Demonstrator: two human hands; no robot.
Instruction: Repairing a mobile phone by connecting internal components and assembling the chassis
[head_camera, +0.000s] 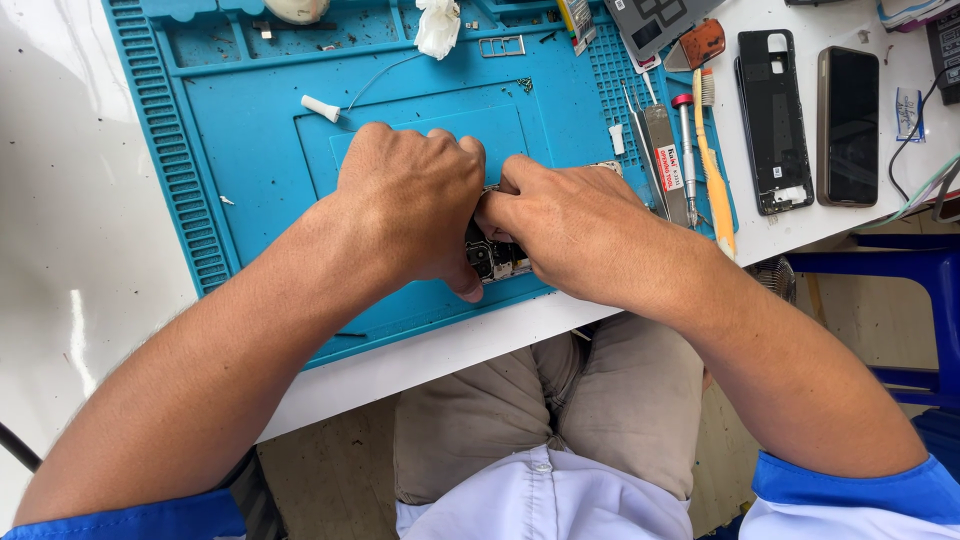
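Observation:
An opened phone (497, 257) with bare circuitry lies on a blue repair mat (250, 150), mostly hidden under both hands. My left hand (412, 200) is curled over its left side, thumb pressed down at the near edge. From the right, my right hand (565, 232) grips the same phone, fingertips meeting the left hand's knuckles over the top of the device. Only the camera end of the phone shows between the hands.
Tweezers (660, 150), a small screwdriver (686, 150) and an orange toothbrush (714, 170) lie along the mat's right side. A black back cover (773, 120) and a dark phone (847, 125) rest on the white table (60, 200). A crumpled tissue (438, 25) sits on the mat's far part.

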